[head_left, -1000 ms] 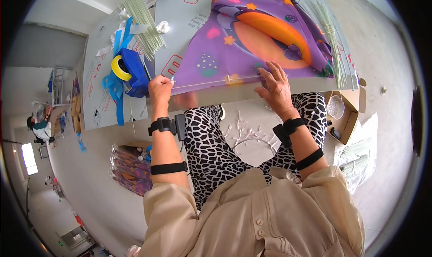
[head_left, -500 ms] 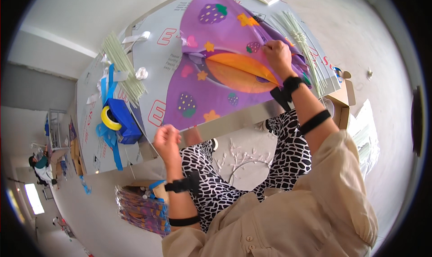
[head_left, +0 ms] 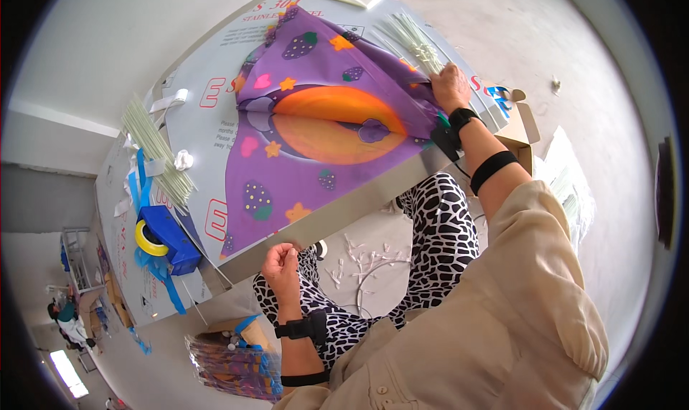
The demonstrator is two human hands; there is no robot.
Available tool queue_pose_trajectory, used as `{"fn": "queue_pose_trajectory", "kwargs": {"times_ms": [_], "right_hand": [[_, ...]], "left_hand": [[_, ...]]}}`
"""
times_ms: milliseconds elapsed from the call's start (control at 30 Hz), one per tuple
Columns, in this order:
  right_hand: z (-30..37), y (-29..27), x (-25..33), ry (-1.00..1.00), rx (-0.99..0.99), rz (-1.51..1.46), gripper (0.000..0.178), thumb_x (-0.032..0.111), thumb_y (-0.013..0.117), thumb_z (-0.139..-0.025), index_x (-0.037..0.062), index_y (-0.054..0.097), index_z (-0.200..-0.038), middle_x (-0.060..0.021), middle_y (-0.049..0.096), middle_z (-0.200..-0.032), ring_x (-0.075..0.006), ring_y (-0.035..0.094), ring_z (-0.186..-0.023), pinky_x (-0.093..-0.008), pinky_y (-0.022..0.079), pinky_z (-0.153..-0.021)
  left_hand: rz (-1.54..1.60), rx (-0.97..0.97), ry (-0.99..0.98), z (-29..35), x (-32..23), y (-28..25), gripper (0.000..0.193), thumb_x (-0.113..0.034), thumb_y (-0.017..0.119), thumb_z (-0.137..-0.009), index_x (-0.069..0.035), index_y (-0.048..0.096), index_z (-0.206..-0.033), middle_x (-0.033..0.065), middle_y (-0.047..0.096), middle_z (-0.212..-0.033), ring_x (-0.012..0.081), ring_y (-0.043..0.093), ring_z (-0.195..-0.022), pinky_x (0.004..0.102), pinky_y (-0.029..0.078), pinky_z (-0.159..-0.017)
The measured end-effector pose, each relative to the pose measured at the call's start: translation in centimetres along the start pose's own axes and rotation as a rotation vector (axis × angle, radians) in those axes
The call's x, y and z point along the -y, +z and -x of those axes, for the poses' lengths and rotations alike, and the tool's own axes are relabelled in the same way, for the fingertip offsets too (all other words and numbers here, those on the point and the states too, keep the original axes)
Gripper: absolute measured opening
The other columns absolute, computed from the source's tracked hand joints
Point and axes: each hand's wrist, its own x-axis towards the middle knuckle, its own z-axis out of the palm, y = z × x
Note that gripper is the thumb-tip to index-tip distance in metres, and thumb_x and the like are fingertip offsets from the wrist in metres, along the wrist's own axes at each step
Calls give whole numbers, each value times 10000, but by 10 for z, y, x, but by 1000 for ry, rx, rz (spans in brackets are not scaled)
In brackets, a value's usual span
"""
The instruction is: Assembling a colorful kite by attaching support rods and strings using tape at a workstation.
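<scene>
A purple printed sheet, with a large orange oval, strawberries and stars, lies spread over the table. Its right side is creased and folded. At that right edge my right hand has its fingers curled down on the sheet, beside a tied bundle of thin pale rods; its fingertips are partly hidden. My left hand is held off the table's front edge, above my leg and apart from the sheet. Its fingers are pressed together; whether something small is between them I cannot make out.
On the left of the table are loose pale rods and a blue tape dispenser with a yellow roll. An open cardboard box stands by the right end. Plastic-wrapped packs lie below left, white scraps between my feet.
The sheet has come down flatter, its orange oval now spread wider. My left hand has moved down, away from the sheet's near corner. My right hand stays at the sheet's right side.
</scene>
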Motion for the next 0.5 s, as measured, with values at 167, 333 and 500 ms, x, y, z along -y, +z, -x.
{"fn": "queue_pose_trajectory", "kwargs": {"times_ms": [167,333,500], "right_hand": [[-2,-4,-32,-106,60,117,231,163,545,-790,49,684,-935,-206,664,-969,-348,638,-948,-440,505,-814],[3,-18,-17,-142,-9,38,223,161,537,-781,14,675,-877,-232,653,-921,-386,627,-904,-455,499,-789],[48,-48,19,-393,113,-90,216,178,579,-767,-16,657,-821,-232,637,-780,-340,653,-770,-436,503,-707]], "left_hand": [[-116,-30,44,-2,8,2,31,21,604,-832,8,604,-860,-13,577,-758,37,501,-650,183,422,-578],[-80,-24,32,0,5,5,28,27,601,-833,5,602,-849,-15,575,-758,36,496,-650,184,418,-580],[-69,41,-32,-1,-10,10,42,-35,587,-864,7,595,-866,-5,581,-738,40,486,-623,191,406,-561]]}}
